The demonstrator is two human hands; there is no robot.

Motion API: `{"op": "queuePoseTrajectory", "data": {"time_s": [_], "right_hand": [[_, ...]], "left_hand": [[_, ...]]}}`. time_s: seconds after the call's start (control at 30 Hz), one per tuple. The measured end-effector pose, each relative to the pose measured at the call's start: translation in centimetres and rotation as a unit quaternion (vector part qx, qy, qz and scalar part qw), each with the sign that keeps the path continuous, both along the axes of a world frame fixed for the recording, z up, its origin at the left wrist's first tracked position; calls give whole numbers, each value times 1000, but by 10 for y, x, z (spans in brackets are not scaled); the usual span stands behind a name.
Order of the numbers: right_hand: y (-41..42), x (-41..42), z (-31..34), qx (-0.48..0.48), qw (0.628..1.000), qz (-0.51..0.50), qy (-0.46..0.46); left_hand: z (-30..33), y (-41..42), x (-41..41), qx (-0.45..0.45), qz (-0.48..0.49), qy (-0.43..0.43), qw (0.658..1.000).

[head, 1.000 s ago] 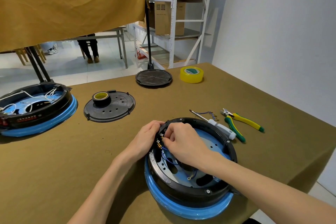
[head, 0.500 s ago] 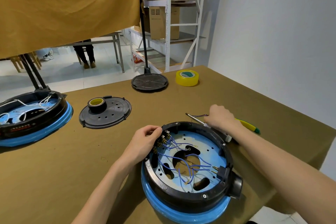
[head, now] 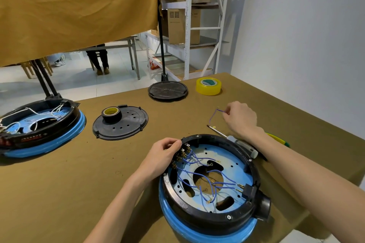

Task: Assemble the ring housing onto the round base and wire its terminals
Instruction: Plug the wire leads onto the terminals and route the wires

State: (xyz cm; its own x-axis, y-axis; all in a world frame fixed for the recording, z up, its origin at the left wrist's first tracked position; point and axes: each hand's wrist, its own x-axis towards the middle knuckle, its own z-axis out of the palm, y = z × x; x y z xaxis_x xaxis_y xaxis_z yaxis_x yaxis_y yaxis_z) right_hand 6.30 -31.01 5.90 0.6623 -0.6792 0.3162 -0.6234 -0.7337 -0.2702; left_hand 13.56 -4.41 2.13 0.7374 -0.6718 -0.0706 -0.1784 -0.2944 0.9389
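Observation:
A black ring housing sits on a blue round base near the table's front edge. Several blue wires run across its blue inner plate to a terminal block at its left rim. My left hand grips that rim beside the terminals. My right hand is farther back on the table and pinches a loose blue wire with a ring lug at its lower end.
A screwdriver lies behind the housing under my right forearm, with green-yellow pliers beside it. A black perforated lid with a tape roll, a second wired unit, a stand base and yellow tape stand farther back.
My right hand left the terminals inside the housing, reached back past the screwdriver and took up a loose blue wire. My left hand stayed at the rim.

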Motion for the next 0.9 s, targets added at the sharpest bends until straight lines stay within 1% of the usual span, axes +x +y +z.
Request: {"op": "queuePoseTrajectory", "data": {"time_s": [0.1, 0.2, 0.3, 0.4, 0.47, 0.53, 0.6, 0.63, 0.7, 0.73, 0.8, 0.83, 0.9], "right_hand": [[29, -7, 15, 5, 988, 125, -95], [65, -23, 22, -39, 965, 223, -133], [93, -39, 26, -68, 941, 292, -156], [108, -46, 28, -68, 931, 326, -149], [111, -49, 29, -51, 925, 333, -173], [111, -52, 30, -24, 919, 326, -218], [109, -54, 30, 38, 915, 285, -282], [108, -54, 32, 99, 913, 256, -303], [107, -52, 37, 252, 895, 224, -291], [106, -50, 39, 326, 876, 230, -271], [107, -49, 39, 448, 819, 255, -252], [107, -50, 39, 482, 795, 264, -256], [107, -52, 38, 511, 773, 266, -267]], "left_hand": [[4, 0, -3, -36, 19, -32, 999], [20, 3, -7, -125, 39, -68, 989], [38, 6, -13, -175, 4, -71, 982], [47, 6, -21, -187, -18, -92, 978], [49, 7, -21, -191, 3, -95, 977], [52, 9, -18, -191, 22, -55, 980], [56, 11, -15, -200, 28, 40, 979], [57, 11, -14, -204, 27, 78, 975], [58, 11, -12, -199, 21, 101, 975], [58, 11, -13, -197, 17, 103, 975], [57, 9, -15, -195, 13, 107, 975], [57, 9, -16, -191, 13, 108, 976], [55, 9, -16, -178, 13, 107, 978]]}}
